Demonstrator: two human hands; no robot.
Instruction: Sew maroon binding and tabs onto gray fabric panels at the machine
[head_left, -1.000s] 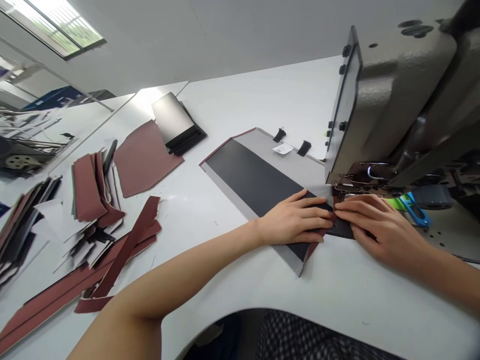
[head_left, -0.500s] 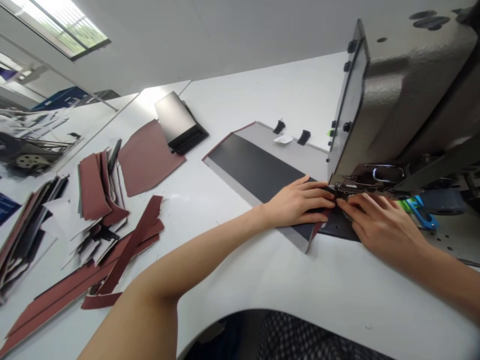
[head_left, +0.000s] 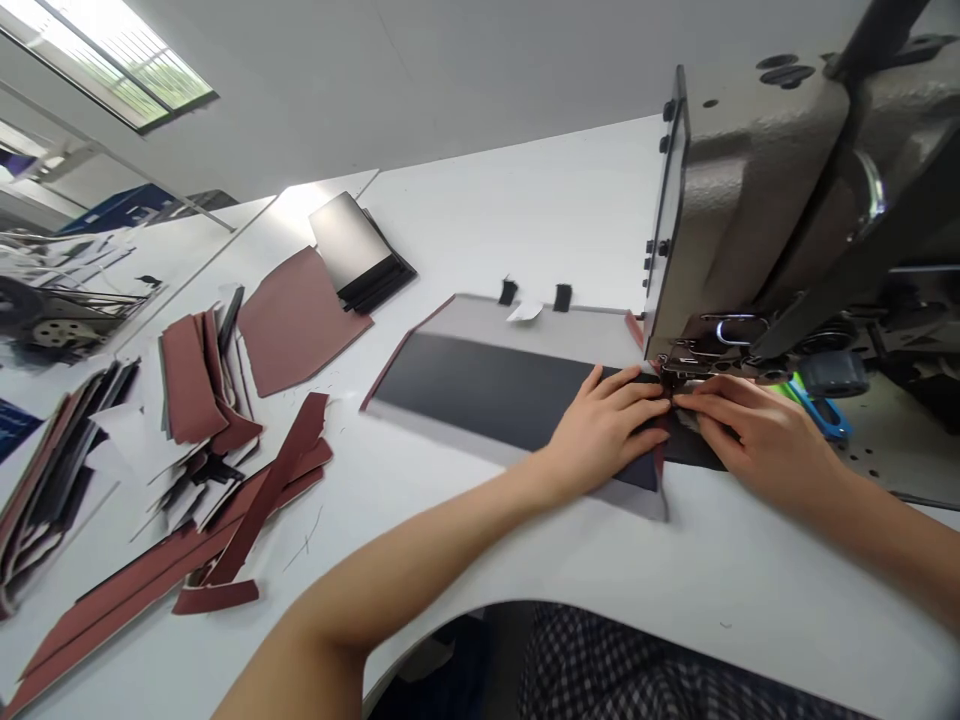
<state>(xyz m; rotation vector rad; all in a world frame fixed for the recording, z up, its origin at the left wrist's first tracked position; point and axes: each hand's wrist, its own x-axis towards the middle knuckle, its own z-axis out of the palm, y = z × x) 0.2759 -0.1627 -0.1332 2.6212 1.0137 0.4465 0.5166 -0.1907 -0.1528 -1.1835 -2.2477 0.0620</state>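
Observation:
A flat panel of grey backing with a dark board on it and narrow maroon edging lies at the sewing machine. Two black tabs and a white label sit along its far side. My left hand rests flat on the panel's right end, fingers spread, close to the presser foot. Just right of the foot, my right hand has its thumb and fingers drawn together by the panel's edge. Whatever lies between those fingertips is hidden.
To the left on the white table lie maroon strips, a stack of maroon pieces and a larger maroon sheet. Dark boards are piled behind them. A blue-handled tool lies beyond my right hand, partly hidden.
The panel has turned at the needle, its left end swinging toward me and its tabs shifting left. Both hands stay beside the presser foot. The camera view has shifted slightly.

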